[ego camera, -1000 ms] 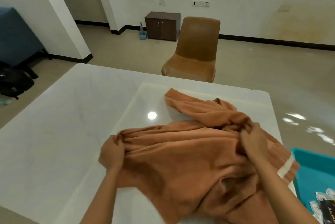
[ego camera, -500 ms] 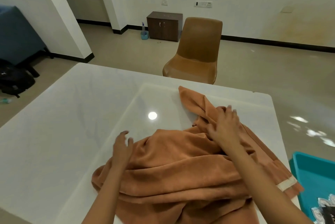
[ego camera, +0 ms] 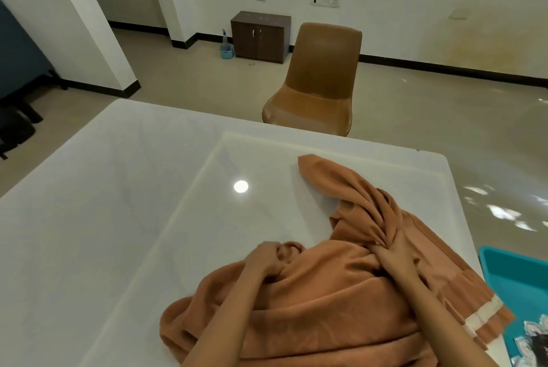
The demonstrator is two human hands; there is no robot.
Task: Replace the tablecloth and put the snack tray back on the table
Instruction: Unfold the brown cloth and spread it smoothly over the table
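A rust-orange tablecloth (ego camera: 332, 301) lies bunched on the near right part of the white table (ego camera: 118, 218), one corner reaching toward the far edge. My left hand (ego camera: 265, 259) grips a fold at the cloth's left side, fingers curled into it. My right hand (ego camera: 393, 257) clutches gathered pleats near the cloth's middle. A white stripe shows on the hem hanging at the right. The teal snack tray (ego camera: 504, 274) sits off the table at the lower right, holding several wrapped snacks (ego camera: 530, 346).
A brown chair (ego camera: 317, 84) stands just beyond the table's far edge. A dark wooden cabinet (ego camera: 259, 35) and a blue spray bottle (ego camera: 226, 49) sit by the back wall. A black bag (ego camera: 14, 129) lies on the floor at the left.
Both hands were open on the cloth half a second ago; now each has closed on a fold. The cloth has been drawn nearer and more bunched.
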